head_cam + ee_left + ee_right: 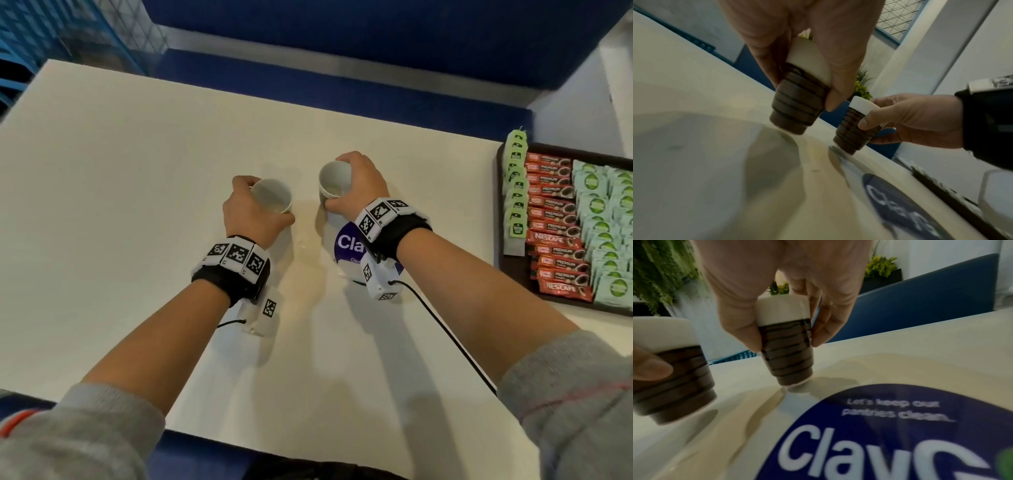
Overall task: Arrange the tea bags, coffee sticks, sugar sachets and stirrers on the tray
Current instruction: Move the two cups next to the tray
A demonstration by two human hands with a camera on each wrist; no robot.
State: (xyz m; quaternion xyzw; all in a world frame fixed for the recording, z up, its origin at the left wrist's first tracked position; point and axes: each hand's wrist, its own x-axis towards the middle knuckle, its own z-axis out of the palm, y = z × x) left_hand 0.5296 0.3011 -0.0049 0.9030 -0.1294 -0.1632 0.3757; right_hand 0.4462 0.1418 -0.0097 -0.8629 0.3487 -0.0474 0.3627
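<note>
Head view: left hand [255, 209] and right hand [359, 186] each grip a small cup from above near the table [137, 171] centre, fingers curled round the rims; left cup [274, 200], right cup [335, 180], both empty inside, bases at or just off the surface. Tray [500, 219] sits at the table's right edge, well apart, right hand nearer. On it tea bags [515, 192], coffee sticks [551, 219], sugar sachets [603, 226] lie in columns running near-to-far. No stirrers visible
</note>
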